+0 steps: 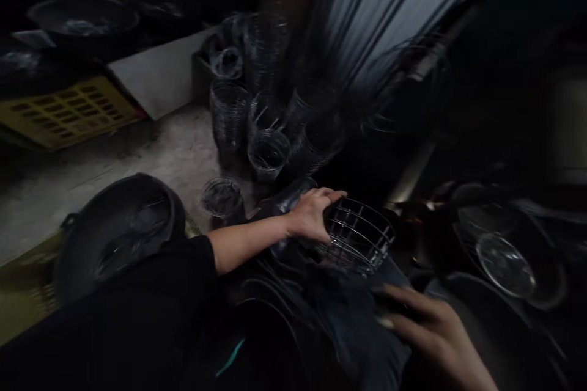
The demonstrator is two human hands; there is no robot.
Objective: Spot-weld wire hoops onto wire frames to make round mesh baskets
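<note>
My left hand (314, 214) reaches forward and grips the near-left rim of a round wire basket-like cage (362, 229). The cage lies tilted above my dark-clothed lap (358, 317). My right hand (433, 327) is lower right, just below the cage and apart from it. Its thumb and fingers point left with a dark gap between them, and I make out nothing held there. Beyond my left hand stand stacks of similar round wire pieces (229, 113), smeared by motion. One such round piece (222, 198) sits nearer, left of my left hand.
At the left is a black tub (177, 208) with round things in it. Farther back are a yellow crate (68, 111), a pale board (156, 76) and a dark basin (85, 15). To the right, a clear round piece (504, 266) lies in a dark container (553, 275).
</note>
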